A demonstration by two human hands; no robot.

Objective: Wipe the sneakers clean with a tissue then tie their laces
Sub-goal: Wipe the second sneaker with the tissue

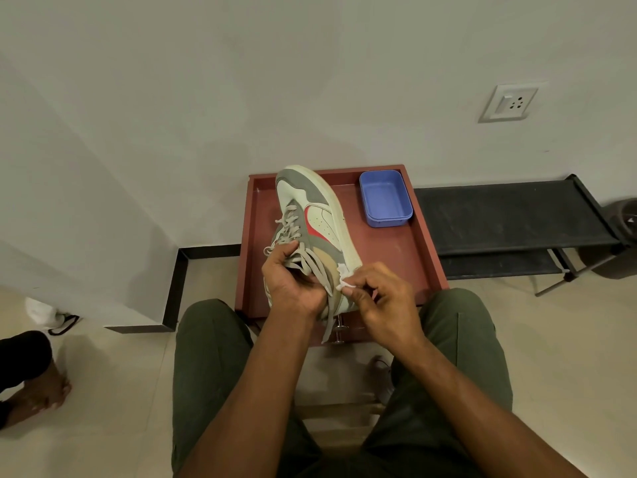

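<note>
A white and grey sneaker [319, 215] with a red swoosh is held up on its side over the red-brown tray [406, 257], toe pointing away. My left hand [293, 281] grips it at the collar, among the loose beige laces [306, 260]. My right hand [375, 298] pinches a small white tissue [344, 279] against the sole edge near the heel. One lace end hangs down below the heel. A second shoe [381, 374] shows partly on the floor between my knees.
A blue plastic tub [386, 198] stands at the tray's far right corner. A black low rack [510, 219] runs along the wall on the right. Another person's foot [38, 395] rests on the floor at left. My green-trousered legs frame the tray.
</note>
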